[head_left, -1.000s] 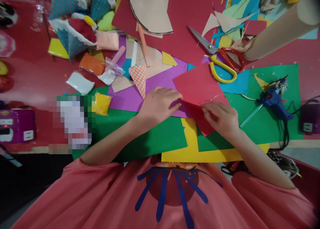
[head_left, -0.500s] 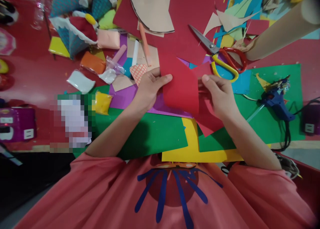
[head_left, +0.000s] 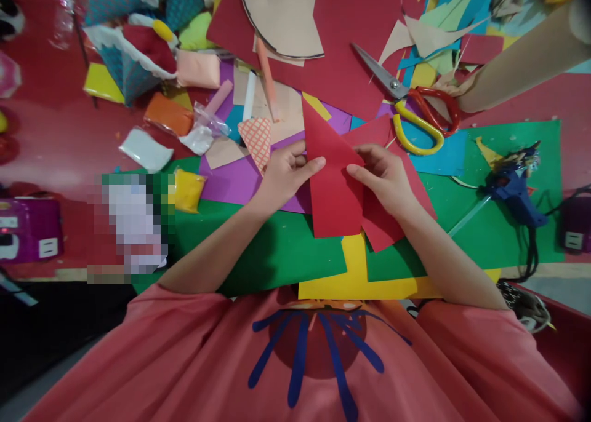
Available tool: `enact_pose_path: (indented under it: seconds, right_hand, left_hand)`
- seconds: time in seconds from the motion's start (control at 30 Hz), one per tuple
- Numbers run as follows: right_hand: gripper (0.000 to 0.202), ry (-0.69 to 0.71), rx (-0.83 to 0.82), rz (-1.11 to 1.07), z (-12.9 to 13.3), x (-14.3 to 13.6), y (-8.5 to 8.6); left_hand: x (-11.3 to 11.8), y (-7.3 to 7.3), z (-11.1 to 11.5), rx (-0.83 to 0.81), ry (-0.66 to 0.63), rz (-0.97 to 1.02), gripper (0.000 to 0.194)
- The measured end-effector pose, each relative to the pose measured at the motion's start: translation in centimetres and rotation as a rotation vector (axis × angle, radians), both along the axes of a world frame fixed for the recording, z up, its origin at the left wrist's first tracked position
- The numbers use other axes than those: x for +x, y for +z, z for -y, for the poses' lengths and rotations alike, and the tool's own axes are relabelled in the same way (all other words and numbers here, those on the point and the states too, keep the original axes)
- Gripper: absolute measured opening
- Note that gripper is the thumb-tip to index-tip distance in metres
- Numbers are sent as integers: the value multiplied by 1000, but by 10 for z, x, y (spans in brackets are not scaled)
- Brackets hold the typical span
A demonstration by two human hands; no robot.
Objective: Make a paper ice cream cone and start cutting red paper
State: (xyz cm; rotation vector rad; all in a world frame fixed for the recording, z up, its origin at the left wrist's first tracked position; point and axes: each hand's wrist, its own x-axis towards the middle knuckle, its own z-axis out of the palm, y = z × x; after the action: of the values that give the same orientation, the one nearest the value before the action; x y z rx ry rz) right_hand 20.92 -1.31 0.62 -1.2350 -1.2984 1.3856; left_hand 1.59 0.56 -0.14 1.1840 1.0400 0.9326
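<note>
A piece of red paper (head_left: 335, 191) with a slanted top edge is held up between my two hands. My left hand (head_left: 290, 170) pinches its left edge, thumb on the near face. My right hand (head_left: 385, 176) grips the right edge, thumb in front and the fingers partly hidden behind. Under my right hand lies another red sheet (head_left: 406, 194). Beyond that hand, scissors (head_left: 394, 90) with one red and one yellow handle rest with their blades parted. A small checked paper cone (head_left: 256, 140) lies just beyond my left hand.
Green sheets (head_left: 277, 237) and a yellow sheet (head_left: 355, 286) cover the near table. A blue glue gun (head_left: 517, 188) with a cable lies right, below a cardboard tube (head_left: 521, 65). At left are clay packets (head_left: 168, 114) and decorated blue cones (head_left: 124, 65). Paper scraps (head_left: 443, 34) fill the far right.
The red paper has turned and come nearer to me, its slanted edge now on top. My right hand has moved left and now grips the paper's edge.
</note>
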Motion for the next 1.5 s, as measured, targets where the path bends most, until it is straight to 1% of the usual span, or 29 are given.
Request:
enact_pose_path:
  seconds: [0.07,0.17,0.3,0.37,0.43,0.5,0.57,0.63,0.73,0.83,0.9,0.97,1.0,1.07,1.17,1.23,1.33,1.4,1.5]
  right_hand:
    - [32,-1,-6,-27,3,-3,-2]
    - [28,6,-11,-23,3,-2,-5]
    - [16,46,38,-12,1,2,-7]
    - [11,57,51,0,1,3,-7]
    - [12,54,62,15,1,4,-7]
    - [15,40,54,21,2,6,-8]
    - [19,21,6,-1,2,8,-9]
    - [24,22,-34,-35,2,9,-9]
    - [25,73,7,-41,2,7,-7]
    - [28,96,63,3,4,5,-4]
    - [28,78,80,26,4,4,-3]
    - [27,52,104,40,5,3,-3]
    - [27,38,120,46,5,4,-3]
    - [26,11,145,60,5,4,-3]
    - [26,-6,163,93,6,4,-2]
    - [25,6,175,124,7,4,-2]
    - [24,30,196,153,9,3,-4]
    - [23,36,200,146,9,3,-4]
    - [20,28,210,128,9,2,-4]
  left_hand:
    - [1,-3,0,61,8,-17,46]
    - [1,-5,2,130,-31,-26,41]
    - [-2,-1,3,178,-125,-47,26]
    - [-3,2,3,173,-137,-43,22]
    - [-4,3,4,181,-123,-50,22]
    - [-5,2,5,221,-123,-102,21]
    - [-6,-1,6,352,-127,-145,18]
    - [-7,-6,8,563,-136,-168,18]
    - [-11,-11,10,811,-196,-310,25]
    - [-14,-13,10,938,-219,-438,31]
    - [-15,-11,10,979,-216,-445,35]
    - [-15,-9,10,966,-223,-401,38]
    - [-15,-8,10,920,-216,-368,39]
    - [-14,-6,10,750,-170,-275,37]
    - [-11,-4,10,452,-54,-95,36]
    - [-8,-3,9,323,-44,-48,41]
    - [-5,1,9,250,-112,-113,44]
    - [-3,4,9,253,-131,-149,38]
    - [-1,5,9,265,-118,-166,28]
